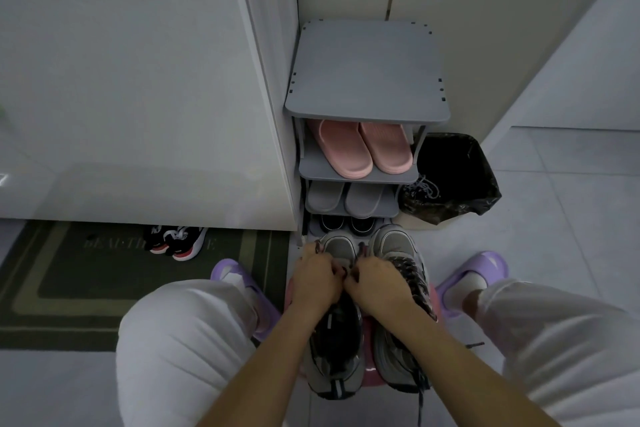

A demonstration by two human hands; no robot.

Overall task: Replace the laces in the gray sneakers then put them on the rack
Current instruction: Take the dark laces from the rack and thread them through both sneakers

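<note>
Two gray sneakers lie side by side between my knees, toes toward the gray shoe rack (367, 104). The left sneaker (337, 350) has my hands over its tongue area. My left hand (317, 279) and my right hand (375, 282) meet above it, fingers curled and pinching the dark patterned lace (318, 248) near the upper eyelets. The right sneaker (398, 246) carries a dark patterned lace (414, 276) threaded along its front. A lace end trails on the floor (420, 402) behind its heel.
The rack holds pink slippers (363, 147), gray slippers (346, 198) and dark shoes (346, 224) on lower shelves; its top shelf is bare. A black bin bag (450, 177) with pale old laces (424, 187) stands right of it. Black-red sneakers (176, 241) sit on a green mat (69, 288).
</note>
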